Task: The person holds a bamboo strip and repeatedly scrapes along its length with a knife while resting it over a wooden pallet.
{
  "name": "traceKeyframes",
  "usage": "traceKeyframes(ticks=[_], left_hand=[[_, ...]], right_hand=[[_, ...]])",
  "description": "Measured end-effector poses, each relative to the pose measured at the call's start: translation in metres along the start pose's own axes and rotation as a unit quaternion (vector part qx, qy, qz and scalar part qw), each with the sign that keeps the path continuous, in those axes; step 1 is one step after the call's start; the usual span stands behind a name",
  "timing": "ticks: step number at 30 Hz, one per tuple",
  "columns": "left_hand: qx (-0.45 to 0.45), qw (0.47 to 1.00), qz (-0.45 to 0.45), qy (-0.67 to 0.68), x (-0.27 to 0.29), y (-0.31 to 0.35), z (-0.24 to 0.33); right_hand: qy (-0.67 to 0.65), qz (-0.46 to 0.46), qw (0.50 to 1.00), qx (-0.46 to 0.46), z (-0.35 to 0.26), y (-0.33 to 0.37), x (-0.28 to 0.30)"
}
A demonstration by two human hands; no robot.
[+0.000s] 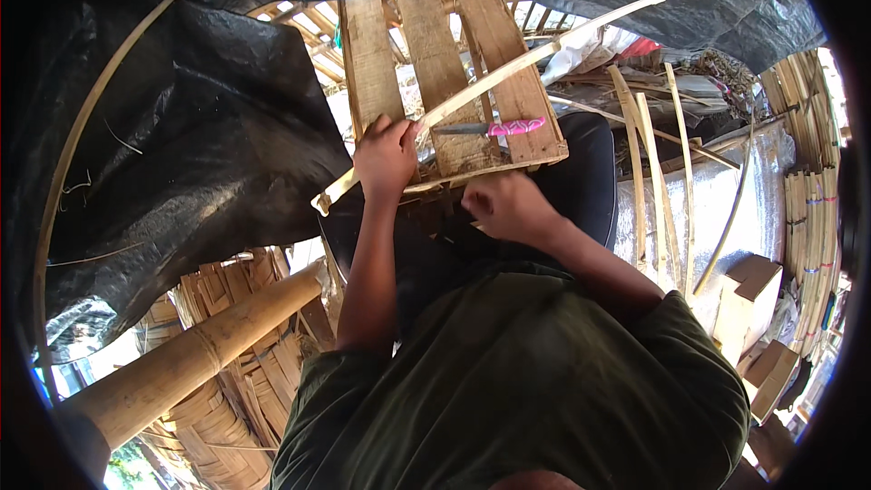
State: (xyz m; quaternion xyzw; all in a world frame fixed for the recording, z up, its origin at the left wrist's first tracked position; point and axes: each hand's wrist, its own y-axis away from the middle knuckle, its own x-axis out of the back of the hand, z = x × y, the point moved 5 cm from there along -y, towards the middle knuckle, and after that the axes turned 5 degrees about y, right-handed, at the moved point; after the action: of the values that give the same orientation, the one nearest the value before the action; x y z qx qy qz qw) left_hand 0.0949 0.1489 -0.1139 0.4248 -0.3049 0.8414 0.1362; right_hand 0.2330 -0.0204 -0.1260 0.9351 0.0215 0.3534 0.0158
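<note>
A long pale bamboo strip (494, 79) runs slantwise across a slatted wooden stand (367, 45), its lower end jutting past the stand's left side. My left hand (386, 156) is closed around the strip near that lower end, at the stand's near left corner. A knife (516, 127) with a pink patterned handle lies on the slats, its grey blade pointing left toward my left hand. Just below the near edge of the stand, my right hand (510, 206) is curled closed and slightly blurred. Whatever may be inside its fingers is hidden.
Black plastic sheeting (181, 127) hangs at the left and along the top. A thick bamboo pole (195, 358) slants at lower left beside woven bamboo (209, 413). Several loose strips (642, 181) lean at the right, near cardboard boxes (748, 295) and bundled bamboo (807, 227).
</note>
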Motion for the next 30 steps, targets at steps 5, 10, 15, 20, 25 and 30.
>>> traceKeyframes(ticks=[5, 10, 15, 20, 25, 30], left_hand=[[0.02, 1.0, -0.011, 0.004, 0.001, 0.001, -0.002], [0.025, 0.999, -0.025, 0.002, 0.0, 0.001, -0.003], [0.02, 1.0, -0.014, 0.009, 0.002, 0.001, -0.003], [0.015, 1.0, -0.007, 0.006, 0.001, 0.002, -0.004], [0.014, 1.0, -0.016, 0.009, -0.002, 0.003, -0.006], [-0.001, 1.0, 0.0, 0.008, -0.001, 0.002, -0.005]], right_hand=[[0.178, -0.26, 0.928, -0.196, 0.046, 0.004, -0.103], [0.157, -0.269, 0.928, -0.203, 0.065, 0.007, -0.145], [0.176, -0.225, 0.934, -0.216, 0.069, 0.011, -0.151], [0.141, -0.147, 0.955, -0.214, 0.077, 0.009, -0.148], [0.132, -0.141, 0.952, -0.238, 0.084, 0.009, -0.151], [0.135, -0.148, 0.945, -0.257, 0.092, 0.006, -0.153]])
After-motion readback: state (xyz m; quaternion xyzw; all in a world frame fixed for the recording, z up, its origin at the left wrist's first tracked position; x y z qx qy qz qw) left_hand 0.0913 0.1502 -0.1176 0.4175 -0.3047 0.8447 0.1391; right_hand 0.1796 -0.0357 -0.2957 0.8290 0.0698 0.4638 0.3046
